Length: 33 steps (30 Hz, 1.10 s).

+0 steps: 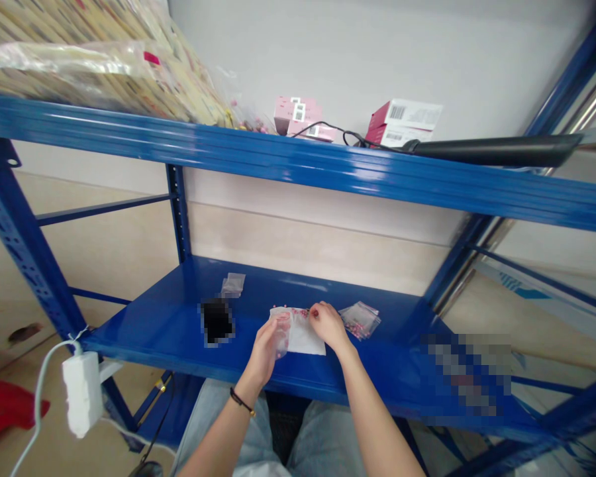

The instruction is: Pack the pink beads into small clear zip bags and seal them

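My left hand (pixel 268 339) is closed on a small clear plastic bag (pixel 282 339) with a few pink bits in it, at the left side of a white sheet (pixel 308 336). Small pink and red beads (pixel 298 312) lie along the sheet's far edge. Among them my right hand (pixel 326 322) has its fingertips pinched together; whatever they hold is too small to make out. Just right of that hand sits a pile of clear bags (pixel 361 319) with pink and red beads inside.
Small clear bags (pixel 234 284) and a blurred black object (pixel 217 322) lie left on the blue shelf (pixel 258 281). Overhead, the upper shelf beam (pixel 278 158) carries pink boxes (pixel 298 116), red-and-white boxes (pixel 402 122) and packed cards (pixel 104 73). A white power strip (pixel 82 394) hangs at the left.
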{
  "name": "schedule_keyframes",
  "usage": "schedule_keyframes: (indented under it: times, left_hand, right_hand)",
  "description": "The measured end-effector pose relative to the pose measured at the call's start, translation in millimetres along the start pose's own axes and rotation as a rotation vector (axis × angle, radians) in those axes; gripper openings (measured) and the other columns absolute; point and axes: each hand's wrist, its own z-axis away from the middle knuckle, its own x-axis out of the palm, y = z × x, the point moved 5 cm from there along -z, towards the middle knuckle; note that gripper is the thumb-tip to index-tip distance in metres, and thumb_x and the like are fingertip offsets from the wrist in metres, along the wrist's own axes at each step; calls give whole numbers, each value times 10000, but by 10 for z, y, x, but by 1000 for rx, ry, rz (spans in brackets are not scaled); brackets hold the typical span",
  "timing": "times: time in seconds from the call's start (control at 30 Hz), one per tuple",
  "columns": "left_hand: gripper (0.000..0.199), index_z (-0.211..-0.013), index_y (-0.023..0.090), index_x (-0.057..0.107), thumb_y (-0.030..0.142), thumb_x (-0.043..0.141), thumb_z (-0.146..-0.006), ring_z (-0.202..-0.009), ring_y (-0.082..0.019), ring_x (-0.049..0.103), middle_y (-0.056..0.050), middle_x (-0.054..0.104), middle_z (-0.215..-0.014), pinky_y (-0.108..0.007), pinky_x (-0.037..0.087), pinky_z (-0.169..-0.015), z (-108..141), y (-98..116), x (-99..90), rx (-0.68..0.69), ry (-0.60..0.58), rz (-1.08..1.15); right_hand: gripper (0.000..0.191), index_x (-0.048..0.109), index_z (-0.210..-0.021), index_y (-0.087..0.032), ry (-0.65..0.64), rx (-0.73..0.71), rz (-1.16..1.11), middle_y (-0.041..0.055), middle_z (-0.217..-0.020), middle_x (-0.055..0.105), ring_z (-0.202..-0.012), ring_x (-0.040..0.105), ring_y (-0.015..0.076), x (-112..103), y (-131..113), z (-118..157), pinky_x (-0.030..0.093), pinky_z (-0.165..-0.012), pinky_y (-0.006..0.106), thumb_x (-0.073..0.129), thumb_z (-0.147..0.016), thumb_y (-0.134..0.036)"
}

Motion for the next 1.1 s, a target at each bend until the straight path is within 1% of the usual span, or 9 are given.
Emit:
schedule_keyframes:
  times: [0.1, 0.2, 0.33, 0.53, 0.73, 0.83, 0.97, 1.03, 1.1]
  left_hand:
    - [421, -1035, 144, 790, 503, 733, -822, -907, -242, 662, -130, 757, -1022, -292, 479, -753, -5, -17, -14, -12, 5, -6]
    - [431, -1026, 132, 789, 498, 750, -804, -877, -250, 660, -142, 756, -1011, -291, 465, -710, 4, 0, 8, -8, -3, -24]
    - [425, -1015, 127, 788, 488, 762, -792, -859, -247, 660, -139, 752, -1014, -283, 453, -681, 18, 36, 39, 6, -14, -30]
    - [393, -988, 137, 793, 481, 750, -804, -925, -256, 649, -133, 740, -1019, -293, 470, -743, 32, 40, 57, 13, -44, -41]
    - [423, -1066, 125, 773, 474, 730, -829, -811, -230, 633, -121, 717, -967, -275, 449, -643, 63, 48, 127, 6, -124, -55]
    - [406, -1070, 130, 768, 468, 710, -853, -719, -195, 614, -111, 715, -939, -262, 426, -587, 64, 26, 125, -16, -133, -45]
    - [380, -1063, 131, 778, 444, 700, -862, -803, -218, 645, -139, 726, -1031, -268, 459, -630, 51, 2, 101, -7, -138, 0]
    - [387, -1052, 139, 783, 458, 715, -844, -792, -217, 649, -138, 733, -1021, -267, 468, -615, 52, -7, 100, -23, -141, 25]
    - [417, -1065, 152, 779, 496, 706, -842, -754, -213, 645, -130, 737, -1009, -267, 466, -577, 60, -6, 119, -49, -149, 28]
  right_hand:
    - [150, 695, -863, -205, -14, -147, -155, 33, -913, 677, -913, 627, 178, -213, -233, -11, 449, -831, 264, 571, -913, -138]
    - [142, 697, -880, -200, -29, -299, -378, 29, -907, 664, -866, 620, 167, -440, -511, -10, 448, -781, 263, 571, -918, -147]
    - [137, 708, -877, -192, -116, -368, -460, 19, -880, 644, -813, 601, 152, -547, -721, -19, 439, -741, 249, 590, -891, -123]
    - [146, 720, -879, -192, -198, -405, -481, 9, -880, 640, -773, 597, 133, -480, -775, -39, 432, -699, 223, 607, -865, -101]
    - [195, 736, -822, -197, -318, -442, -482, 6, -838, 643, -739, 608, 134, -410, -800, -53, 448, -676, 218, 578, -871, -94]
    - [244, 755, -857, -210, -364, -427, -513, 13, -883, 643, -788, 628, 144, -399, -768, -52, 475, -733, 235, 547, -882, -85]
    - [311, 768, -983, -237, -419, -420, -571, 27, -1031, 623, -991, 626, 172, -402, -713, 7, 474, -909, 280, 543, -865, -58]
    - [257, 763, -1009, -243, -425, -429, -551, 34, -1089, 599, -1049, 604, 186, -398, -691, 61, 460, -949, 302, 598, -870, -103]
    - [162, 753, -973, -233, -399, -425, -526, 39, -1100, 587, -1046, 597, 189, -402, -672, 113, 456, -950, 310, 626, -897, -170]
